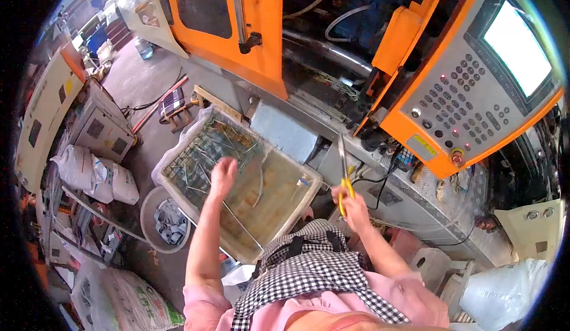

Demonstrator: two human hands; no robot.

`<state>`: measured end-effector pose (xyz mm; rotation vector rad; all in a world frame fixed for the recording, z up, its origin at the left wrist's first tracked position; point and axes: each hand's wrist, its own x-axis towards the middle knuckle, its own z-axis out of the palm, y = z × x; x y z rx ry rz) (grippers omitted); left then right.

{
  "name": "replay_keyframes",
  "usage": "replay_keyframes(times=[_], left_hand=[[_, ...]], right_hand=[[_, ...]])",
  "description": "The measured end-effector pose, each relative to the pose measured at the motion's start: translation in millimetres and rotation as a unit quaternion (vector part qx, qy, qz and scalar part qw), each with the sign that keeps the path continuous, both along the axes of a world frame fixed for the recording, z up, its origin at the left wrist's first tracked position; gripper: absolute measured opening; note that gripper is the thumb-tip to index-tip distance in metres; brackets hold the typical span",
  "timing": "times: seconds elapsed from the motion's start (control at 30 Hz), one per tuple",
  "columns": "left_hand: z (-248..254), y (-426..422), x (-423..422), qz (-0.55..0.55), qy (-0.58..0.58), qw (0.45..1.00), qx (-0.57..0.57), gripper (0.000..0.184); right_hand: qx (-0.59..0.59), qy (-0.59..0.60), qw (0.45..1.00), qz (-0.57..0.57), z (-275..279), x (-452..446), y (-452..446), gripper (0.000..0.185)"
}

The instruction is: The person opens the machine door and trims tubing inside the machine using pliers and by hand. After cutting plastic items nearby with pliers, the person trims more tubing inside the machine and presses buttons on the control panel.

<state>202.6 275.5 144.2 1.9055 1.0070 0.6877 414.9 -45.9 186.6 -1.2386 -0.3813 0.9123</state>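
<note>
My right hand (354, 210) grips long-nose pliers (344, 179) with yellow handles, their metal jaws pointing up toward the machine. My left hand (223, 178) is over a large pale tub (316, 183), its fingers curled closed. Whether anything is inside those fingers is hidden. The tub holds murky brownish water (273, 203). On its far left side lies a dark green mesh (222, 136) with several thin strips on it. A thin rod (240, 224) runs slantwise across the tub below my left hand.
An orange moulding machine (267, 63) stands ahead, with its control panel (469, 93) at the right. A grey metal box (285, 130) adjoins the tub's far edge. At the left are a bucket of grey pieces (161, 248) and white sacks (98, 176). A wrapped bundle (502, 292) sits lower right.
</note>
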Motion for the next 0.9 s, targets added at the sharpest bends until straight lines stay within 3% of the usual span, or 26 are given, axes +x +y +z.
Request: replay_keyframes(times=[0.17,0.23,0.33,0.47,0.57,0.6,0.63,0.7,0.73,0.77,0.83,0.9], left_hand=[[129.7,29.9,60.4,0.018,-0.131,0.979,0.156,0.03],[181.4,31.6,80.5,0.046,-0.111,0.969,0.218,0.034],[214.7,64.6,115.1,0.075,-0.146,0.948,0.274,0.046],[241.4,110.2,168.0,0.179,-0.17,0.906,0.345,0.059],[248.7,134.9,202.0,0.179,-0.212,0.912,0.302,0.066],[248.4,142.1,214.6,0.17,-0.247,0.91,0.286,0.055],[245.0,151.5,223.8,0.172,-0.249,0.909,0.288,0.055],[237.5,168.2,241.1,0.117,-0.247,0.942,0.195,0.037],[253.1,152.2,245.7,0.111,-0.307,0.936,0.132,0.031],[248.5,153.5,250.0,0.113,-0.31,0.935,0.133,0.031],[236.6,162.8,259.9,0.22,-0.254,0.923,0.185,0.029],[232.1,167.8,264.7,0.237,-0.275,0.903,0.228,0.03]], right_hand=[[0.118,-0.014,0.992,0.035,28.3,47.4,125.5,0.041],[0.154,-0.018,0.987,0.031,38.8,68.2,172.1,0.043],[0.192,-0.023,0.981,-0.001,59.7,100.2,232.7,0.044],[0.149,-0.071,0.984,-0.069,80.7,156.4,305.2,0.047],[0.081,-0.057,0.988,-0.12,99.3,192.4,345.4,0.05],[0.077,-0.058,0.986,-0.136,107.3,201.3,357.0,0.051],[0.05,-0.071,0.984,-0.156,111.8,213.2,370.1,0.05],[0.024,-0.085,0.981,-0.174,115.9,239.1,396.7,0.05],[0.064,-0.076,0.978,-0.185,115.0,251.8,407.9,0.048],[0.104,-0.067,0.973,-0.196,114.2,264.9,417.4,0.046],[0.046,-0.084,0.978,-0.184,128.6,285.5,428.8,0.04],[0.121,-0.079,0.969,-0.201,129.5,310.3,447.9,0.036]])
